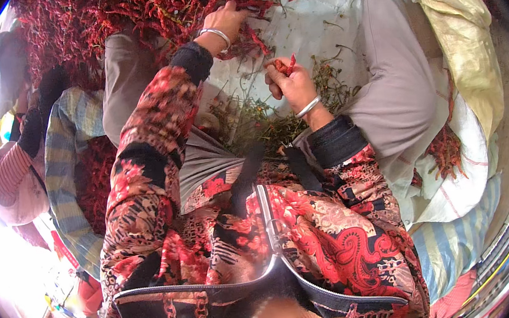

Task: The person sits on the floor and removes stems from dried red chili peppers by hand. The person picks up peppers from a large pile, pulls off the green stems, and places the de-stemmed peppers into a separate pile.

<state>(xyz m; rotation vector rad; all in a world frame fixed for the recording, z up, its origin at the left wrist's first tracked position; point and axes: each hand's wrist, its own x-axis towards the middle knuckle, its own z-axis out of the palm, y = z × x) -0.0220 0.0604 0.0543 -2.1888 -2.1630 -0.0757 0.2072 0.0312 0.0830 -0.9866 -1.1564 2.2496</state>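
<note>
My left hand (pixel 225 24), with a bangle at the wrist, reaches into the near edge of a large heap of dried red chillies (pixel 127 14); its fingertips are partly hidden, so its grip is unclear. Closer to me and to the right, my right hand (pixel 294 85) is closed around a few dried red chillies (pixel 285 66), their ends showing above the thumb and fingers. A pale sheet (pixel 310 27) lies under the heap. Loose green and brown chilli stalks (pixel 274 126) are piled between my legs, below both hands.
My outstretched legs flank the sheet. At left stands a striped sack (pixel 63 179) with red chillies inside; beyond it sits another person (pixel 14 179) in striped sleeves. On the right are a yellow woven sack (pixel 467 39), a white sack (pixel 472 154) and a bunch of chillies (pixel 446 150).
</note>
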